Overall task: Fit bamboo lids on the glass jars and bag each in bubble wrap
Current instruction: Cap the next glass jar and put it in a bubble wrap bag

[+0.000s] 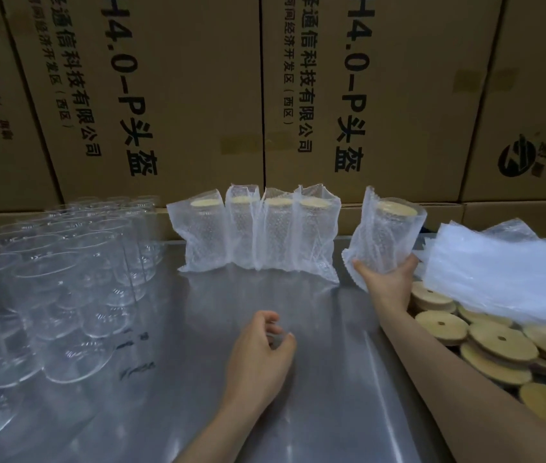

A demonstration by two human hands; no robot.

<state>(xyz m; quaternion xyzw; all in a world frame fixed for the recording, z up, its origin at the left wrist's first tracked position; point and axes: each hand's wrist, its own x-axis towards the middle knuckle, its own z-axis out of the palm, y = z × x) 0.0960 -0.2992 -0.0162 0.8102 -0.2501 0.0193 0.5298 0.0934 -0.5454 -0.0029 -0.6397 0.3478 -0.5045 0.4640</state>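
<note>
My right hand [385, 279] grips the bottom of a bagged jar [385, 232], a glass jar with a bamboo lid inside a bubble-wrap bag, held upright just right of a row of several bagged jars [258, 233] standing at the back of the metal table [318, 379]. My left hand [261, 354] hovers over the table's middle with fingers loosely curled, holding nothing. Several bare glass jars [51, 272] crowd the left side. Round bamboo lids [502, 342] with centre holes lie heaped at the right. A stack of flat bubble-wrap bags [505, 269] lies above the lids.
Large printed cardboard cartons [264, 95] form a wall right behind the table. The glass jars reach the table's left and near-left edge. The lid heap and the bags fill the right edge.
</note>
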